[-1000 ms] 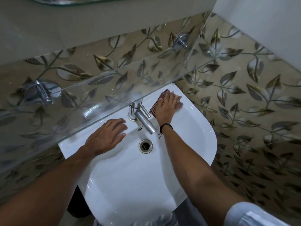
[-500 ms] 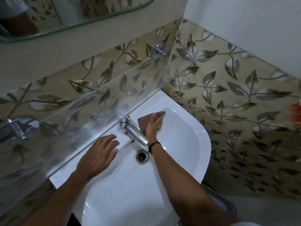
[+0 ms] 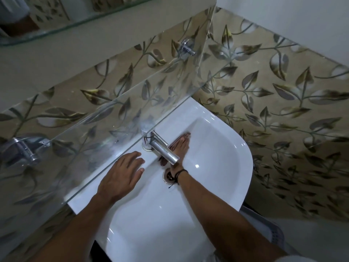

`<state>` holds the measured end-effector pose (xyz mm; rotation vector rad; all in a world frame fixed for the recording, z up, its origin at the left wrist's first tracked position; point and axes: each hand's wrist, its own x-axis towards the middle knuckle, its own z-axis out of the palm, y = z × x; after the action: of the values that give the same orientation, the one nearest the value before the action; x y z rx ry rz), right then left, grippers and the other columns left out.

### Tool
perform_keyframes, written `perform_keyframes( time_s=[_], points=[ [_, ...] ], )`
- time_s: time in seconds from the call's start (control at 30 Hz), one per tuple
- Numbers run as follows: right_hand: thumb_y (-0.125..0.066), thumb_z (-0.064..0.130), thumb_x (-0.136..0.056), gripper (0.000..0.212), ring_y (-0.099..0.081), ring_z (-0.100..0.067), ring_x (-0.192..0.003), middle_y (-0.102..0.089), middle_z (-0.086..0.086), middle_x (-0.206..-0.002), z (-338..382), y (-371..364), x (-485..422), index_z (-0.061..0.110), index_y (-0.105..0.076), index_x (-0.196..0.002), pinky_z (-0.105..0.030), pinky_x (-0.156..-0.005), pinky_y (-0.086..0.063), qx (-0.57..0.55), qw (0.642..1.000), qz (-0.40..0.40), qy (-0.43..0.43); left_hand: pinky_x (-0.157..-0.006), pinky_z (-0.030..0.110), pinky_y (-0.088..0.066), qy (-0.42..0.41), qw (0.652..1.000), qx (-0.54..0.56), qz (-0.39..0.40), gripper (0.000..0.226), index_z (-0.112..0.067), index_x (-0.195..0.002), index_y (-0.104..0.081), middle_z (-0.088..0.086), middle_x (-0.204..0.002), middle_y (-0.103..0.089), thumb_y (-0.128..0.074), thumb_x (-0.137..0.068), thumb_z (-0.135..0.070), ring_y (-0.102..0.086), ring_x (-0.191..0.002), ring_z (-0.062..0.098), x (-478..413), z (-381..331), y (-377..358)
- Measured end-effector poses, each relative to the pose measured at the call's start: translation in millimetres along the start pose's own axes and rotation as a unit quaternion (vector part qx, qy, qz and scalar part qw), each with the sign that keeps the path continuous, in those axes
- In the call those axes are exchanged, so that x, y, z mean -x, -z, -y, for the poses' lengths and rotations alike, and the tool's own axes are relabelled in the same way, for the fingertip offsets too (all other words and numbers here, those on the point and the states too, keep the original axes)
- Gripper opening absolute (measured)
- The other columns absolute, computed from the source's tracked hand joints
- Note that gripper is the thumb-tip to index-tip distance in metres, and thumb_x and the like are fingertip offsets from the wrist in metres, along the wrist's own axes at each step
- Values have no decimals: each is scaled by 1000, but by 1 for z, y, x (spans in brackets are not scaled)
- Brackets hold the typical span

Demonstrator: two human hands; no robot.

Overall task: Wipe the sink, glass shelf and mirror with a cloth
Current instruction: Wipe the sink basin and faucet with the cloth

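Observation:
A white sink (image 3: 222, 167) fills the middle of the head view. My right hand (image 3: 182, 146) presses a red checked cloth (image 3: 174, 143) flat against the basin's inner back wall, just right of the chrome tap (image 3: 160, 146), whose spout hides part of the hand and cloth. My left hand (image 3: 122, 174) rests flat with straight fingers on the sink's back ledge, left of the tap. The glass shelf (image 3: 105, 125) runs above the ledge. The mirror's lower edge (image 3: 47, 21) shows at the top left.
The drain (image 3: 168, 175) lies under my right wrist. Chrome shelf brackets sit at the left (image 3: 22, 150) and upper middle (image 3: 186, 47). Leaf-patterned tiles (image 3: 273, 95) cover the corner walls close to the sink's right side.
My right hand has slid the cloth from the sink's back right ledge down into the basin beside the tap. The left hand has stayed on the ledge. My view has tilted up, showing the mirror.

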<state>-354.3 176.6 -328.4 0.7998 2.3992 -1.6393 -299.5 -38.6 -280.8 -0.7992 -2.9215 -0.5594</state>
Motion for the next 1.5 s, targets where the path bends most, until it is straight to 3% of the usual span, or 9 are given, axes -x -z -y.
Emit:
perform_keyframes(
  time_s=[0.2,0.27,0.37,0.53,0.63,0.83,1.0,1.2,1.5],
  points=[
    [-23,49,-95,76,-22,-25,-151,-21,-16,-162,-7,-25,-7,2,-23,-154,-34,-123,-19,-14,1000,-16,-11,-109,35,-38,-2,1000,1,9,34,-15,-124,-64,5,-139,-54,-43,-106,-34,-49,-128,26,-1,-1,2],
    [-36,46,-100,42,-63,-21,-98,-63,-13,-104,-27,-46,20,13,-58,-113,-29,-84,-50,-22,1000,7,-9,-110,35,-38,-5,1000,-1,7,35,-15,-125,-64,6,-140,-55,-41,-106,-33,-49,-129,27,-2,-1,2],
    [-33,36,-108,21,-47,-7,-63,-42,2,-78,-25,-65,40,25,-47,-97,-22,-67,-43,-135,990,-28,15,-111,35,-37,-8,1000,-2,7,34,-14,-126,-64,6,-140,-55,-40,-107,-30,-49,-130,26,-1,-1,1],
    [-38,81,-88,77,-65,-15,-103,-62,-10,-116,-41,-56,-1,16,-57,-124,-28,-92,-51,-100,995,10,20,-111,35,-38,0,1000,5,6,33,-15,-124,-65,5,-140,-55,-40,-107,-27,-49,-130,26,-1,-2,2],
    [-22,67,-101,72,-16,-5,-149,-16,6,-166,23,-14,-10,26,-17,-160,-31,-124,-11,-191,975,-106,-36,-110,37,-40,-5,1000,6,5,32,-13,-122,-65,6,-139,-56,-41,-106,-26,-50,-129,27,-1,-2,3],
    [-31,60,-86,90,-4,-17,-155,-4,5,-166,-35,-54,-15,15,-6,-160,-34,-126,-12,-219,974,15,-59,-110,38,-40,-8,1000,-10,8,32,-13,-124,-64,7,-140,-55,-40,-106,-24,-49,-130,28,-2,-1,2],
    [-6,56,-105,79,-18,-25,-151,-17,-15,-164,18,-23,14,-4,-18,-155,-40,-126,-12,-194,965,-147,101,-110,39,-41,-2,1000,-16,11,31,-14,-124,-64,7,-141,-55,-41,-106,-24,-50,-130,29,0,-1,2],
    [-31,48,-107,58,-10,9,-144,-17,21,-158,15,-14,-37,28,-16,-159,-13,-118,-3,-284,942,-176,31,-109,40,-40,-6,1000,-18,17,31,-11,-125,-63,10,-141,-54,-41,-106,-22,-50,-129,32,-1,-1,1],
    [-44,61,-100,64,-30,-6,-148,-32,18,-160,-24,-87,37,33,-30,-156,-42,-126,-14,-331,936,-113,48,-111,39,-37,7,1000,-11,21,40,-11,-126,-64,9,-142,-54,-35,-108,-31,-46,-130,29,-2,-7,9]
  ],
)
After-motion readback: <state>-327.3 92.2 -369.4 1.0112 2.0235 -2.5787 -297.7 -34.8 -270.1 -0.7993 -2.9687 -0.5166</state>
